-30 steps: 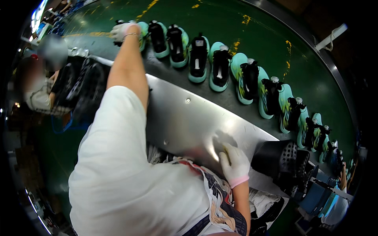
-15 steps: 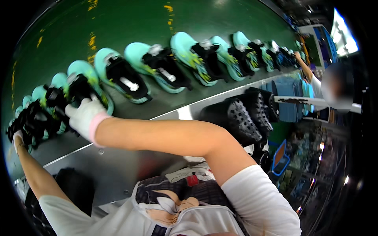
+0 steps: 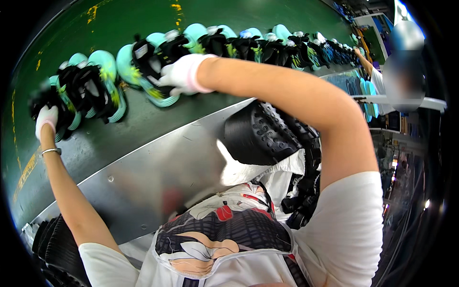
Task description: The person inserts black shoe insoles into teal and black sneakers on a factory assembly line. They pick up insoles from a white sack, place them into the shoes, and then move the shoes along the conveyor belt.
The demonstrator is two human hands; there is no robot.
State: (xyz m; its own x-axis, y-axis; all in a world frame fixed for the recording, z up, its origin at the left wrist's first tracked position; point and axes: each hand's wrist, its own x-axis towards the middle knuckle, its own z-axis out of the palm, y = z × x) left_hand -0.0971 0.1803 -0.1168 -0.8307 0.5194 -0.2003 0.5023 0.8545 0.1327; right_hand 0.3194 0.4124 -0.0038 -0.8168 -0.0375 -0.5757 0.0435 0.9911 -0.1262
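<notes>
Two hands in white gloves work over a row of turquoise-and-black shoes (image 3: 244,45), which runs along the bench (image 3: 131,136) from the left of the frame to the upper right. Left hand (image 3: 47,117): at the left of the frame, set against the leftmost shoe (image 3: 44,98); blur hides whether its fingers have closed. Right hand (image 3: 184,75): at upper centre, fingers bent at the near end of a shoe (image 3: 147,69) whose turquoise toe points to the upper left; whether the grip is closed cannot be told. A band (image 3: 51,151) circles the left wrist. Parallel to the row, below it in the frame, lies a metal ledge (image 3: 158,167). A ribbed black stack (image 3: 258,136) stands right of centre, below the right forearm. An apron (image 3: 222,246) fills the bottom centre. Upper right: another person's arm (image 3: 366,62), reaching to the row's far end.
</notes>
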